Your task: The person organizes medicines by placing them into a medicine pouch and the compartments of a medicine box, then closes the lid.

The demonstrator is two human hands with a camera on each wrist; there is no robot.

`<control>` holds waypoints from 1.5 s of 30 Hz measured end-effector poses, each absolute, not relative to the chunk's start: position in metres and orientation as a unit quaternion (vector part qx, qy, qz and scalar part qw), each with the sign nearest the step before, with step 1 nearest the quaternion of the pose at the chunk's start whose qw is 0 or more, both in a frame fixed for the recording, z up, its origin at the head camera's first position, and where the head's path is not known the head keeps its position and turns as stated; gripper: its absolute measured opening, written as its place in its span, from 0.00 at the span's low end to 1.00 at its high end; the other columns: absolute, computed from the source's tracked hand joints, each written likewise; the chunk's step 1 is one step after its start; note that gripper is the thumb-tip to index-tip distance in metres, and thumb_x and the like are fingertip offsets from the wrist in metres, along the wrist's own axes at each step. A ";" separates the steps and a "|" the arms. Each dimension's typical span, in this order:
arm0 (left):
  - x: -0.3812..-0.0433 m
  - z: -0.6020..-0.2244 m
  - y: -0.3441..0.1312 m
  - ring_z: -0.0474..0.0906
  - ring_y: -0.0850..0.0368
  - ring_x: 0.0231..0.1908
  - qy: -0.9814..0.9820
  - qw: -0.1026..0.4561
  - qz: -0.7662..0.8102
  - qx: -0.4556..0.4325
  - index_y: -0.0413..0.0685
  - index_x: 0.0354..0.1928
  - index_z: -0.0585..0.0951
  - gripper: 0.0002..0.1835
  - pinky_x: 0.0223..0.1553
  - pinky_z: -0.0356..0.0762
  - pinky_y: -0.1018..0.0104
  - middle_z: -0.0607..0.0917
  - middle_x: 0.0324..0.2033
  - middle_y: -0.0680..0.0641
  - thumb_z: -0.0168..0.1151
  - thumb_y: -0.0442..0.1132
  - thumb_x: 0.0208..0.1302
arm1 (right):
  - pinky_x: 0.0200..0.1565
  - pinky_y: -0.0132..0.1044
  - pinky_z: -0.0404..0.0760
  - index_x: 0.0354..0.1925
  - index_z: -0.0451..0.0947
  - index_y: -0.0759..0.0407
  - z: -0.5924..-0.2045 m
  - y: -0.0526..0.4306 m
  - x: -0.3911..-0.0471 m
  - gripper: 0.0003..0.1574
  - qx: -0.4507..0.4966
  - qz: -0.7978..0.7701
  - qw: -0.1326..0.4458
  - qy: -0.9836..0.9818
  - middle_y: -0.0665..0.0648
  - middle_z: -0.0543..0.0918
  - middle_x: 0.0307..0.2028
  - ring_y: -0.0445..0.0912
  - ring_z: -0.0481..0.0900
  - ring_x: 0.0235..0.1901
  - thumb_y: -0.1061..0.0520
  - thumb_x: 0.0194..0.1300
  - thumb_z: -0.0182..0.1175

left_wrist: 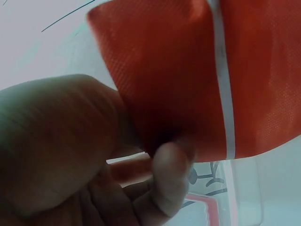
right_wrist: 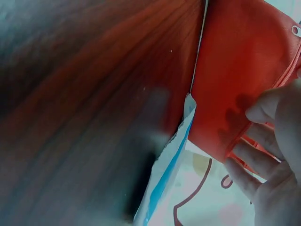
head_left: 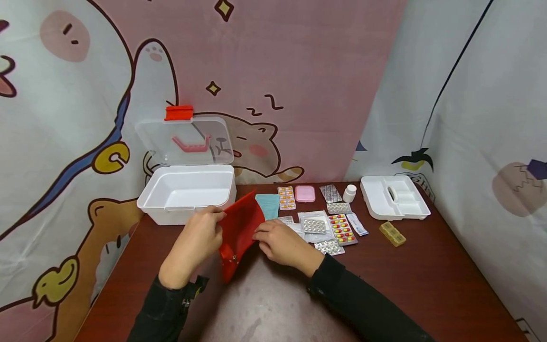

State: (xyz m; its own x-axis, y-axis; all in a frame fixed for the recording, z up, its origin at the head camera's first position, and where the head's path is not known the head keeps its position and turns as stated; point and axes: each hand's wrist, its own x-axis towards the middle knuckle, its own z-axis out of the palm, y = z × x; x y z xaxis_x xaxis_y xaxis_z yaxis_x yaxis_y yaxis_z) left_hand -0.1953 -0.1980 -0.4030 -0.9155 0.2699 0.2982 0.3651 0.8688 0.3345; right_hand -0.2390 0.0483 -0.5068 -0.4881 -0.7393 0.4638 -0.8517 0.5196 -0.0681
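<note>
A: Where is the red pouch (head_left: 242, 219)?
B: Between the left hand (head_left: 198, 240), pinching its edge, and the right hand (head_left: 285, 243), at its zip, grip unclear.
A: Handling?
B: Probably light, limp; best held by opposite edges.

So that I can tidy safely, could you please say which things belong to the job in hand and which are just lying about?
Job in hand: red pouch; left hand and right hand both on it.

Seemingly lying about: open white box; white tray; white bottle; yellow case; pink case; teal packet; blister packs.
</note>
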 end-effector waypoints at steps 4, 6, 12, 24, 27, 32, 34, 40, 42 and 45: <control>-0.196 -0.403 -0.196 0.90 0.39 0.47 -0.962 0.108 -0.187 -0.166 0.29 0.57 0.89 0.20 0.47 0.91 0.47 0.91 0.53 0.36 0.59 0.24 0.67 | 0.69 0.43 0.83 0.55 0.92 0.54 -0.506 0.050 -0.239 0.18 0.467 0.166 0.181 -0.850 0.52 0.92 0.55 0.48 0.88 0.60 0.62 0.69 0.68; -0.197 -0.402 -0.194 0.90 0.39 0.47 -0.962 0.106 -0.190 -0.165 0.29 0.58 0.89 0.20 0.48 0.91 0.47 0.91 0.53 0.36 0.60 0.25 0.67 | 0.70 0.43 0.83 0.56 0.92 0.55 -0.504 0.049 -0.239 0.19 0.465 0.190 0.174 -0.847 0.53 0.91 0.57 0.49 0.88 0.61 0.63 0.69 0.66; -0.199 -0.403 -0.190 0.90 0.39 0.50 -0.959 0.105 -0.196 -0.177 0.29 0.58 0.89 0.19 0.49 0.91 0.47 0.90 0.55 0.35 0.63 0.26 0.67 | 0.63 0.42 0.87 0.51 0.93 0.56 -0.492 0.050 -0.243 0.18 0.421 0.299 0.192 -0.835 0.53 0.93 0.53 0.47 0.89 0.57 0.66 0.71 0.62; -0.202 -0.401 -0.191 0.90 0.38 0.52 -0.957 0.121 -0.206 -0.168 0.30 0.57 0.89 0.18 0.56 0.89 0.43 0.90 0.55 0.36 0.64 0.28 0.68 | 0.40 0.37 0.84 0.47 0.93 0.55 -0.461 0.068 -0.291 0.15 0.126 0.445 0.100 -0.881 0.54 0.95 0.39 0.44 0.89 0.36 0.58 0.77 0.59; -0.202 -0.400 -0.193 0.89 0.37 0.52 -0.957 0.121 -0.208 -0.164 0.30 0.57 0.89 0.18 0.55 0.90 0.43 0.89 0.56 0.35 0.64 0.28 0.69 | 0.40 0.39 0.82 0.49 0.93 0.56 -0.455 0.070 -0.304 0.16 0.085 0.428 0.088 -0.896 0.56 0.95 0.41 0.47 0.88 0.37 0.53 0.78 0.61; -0.203 -0.400 -0.194 0.90 0.37 0.51 -0.958 0.120 -0.208 -0.158 0.29 0.58 0.88 0.18 0.54 0.90 0.43 0.89 0.56 0.35 0.64 0.27 0.69 | 0.36 0.38 0.77 0.38 0.94 0.54 -0.462 0.065 -0.319 0.14 0.052 0.366 0.075 -0.926 0.52 0.90 0.30 0.47 0.84 0.33 0.51 0.73 0.64; -0.203 -0.401 -0.194 0.90 0.37 0.52 -0.959 0.117 -0.208 -0.156 0.29 0.59 0.88 0.18 0.54 0.90 0.43 0.89 0.56 0.35 0.64 0.27 0.69 | 0.33 0.39 0.74 0.31 0.91 0.53 -0.469 0.063 -0.322 0.14 0.046 0.338 0.058 -0.938 0.50 0.85 0.25 0.48 0.80 0.30 0.51 0.71 0.65; -0.202 -0.404 -0.195 0.90 0.37 0.53 -0.961 0.104 -0.211 -0.147 0.29 0.60 0.88 0.20 0.55 0.89 0.42 0.89 0.58 0.35 0.64 0.28 0.69 | 0.34 0.46 0.78 0.22 0.84 0.51 -0.493 0.057 -0.329 0.18 0.033 0.275 0.009 -0.961 0.52 0.84 0.27 0.50 0.80 0.31 0.48 0.67 0.69; -0.201 -0.404 -0.195 0.90 0.37 0.53 -0.961 0.102 -0.211 -0.148 0.29 0.60 0.88 0.19 0.55 0.89 0.42 0.89 0.58 0.35 0.64 0.28 0.69 | 0.34 0.49 0.81 0.20 0.83 0.50 -0.510 0.058 -0.336 0.21 0.034 0.266 0.010 -0.963 0.53 0.86 0.27 0.50 0.82 0.31 0.44 0.67 0.70; -0.201 -0.404 -0.195 0.89 0.37 0.53 -0.961 0.104 -0.210 -0.148 0.29 0.60 0.88 0.19 0.55 0.89 0.42 0.89 0.58 0.35 0.64 0.28 0.69 | 0.34 0.53 0.82 0.19 0.81 0.49 -0.524 0.058 -0.341 0.22 0.034 0.257 0.016 -0.966 0.54 0.86 0.27 0.52 0.83 0.31 0.43 0.66 0.70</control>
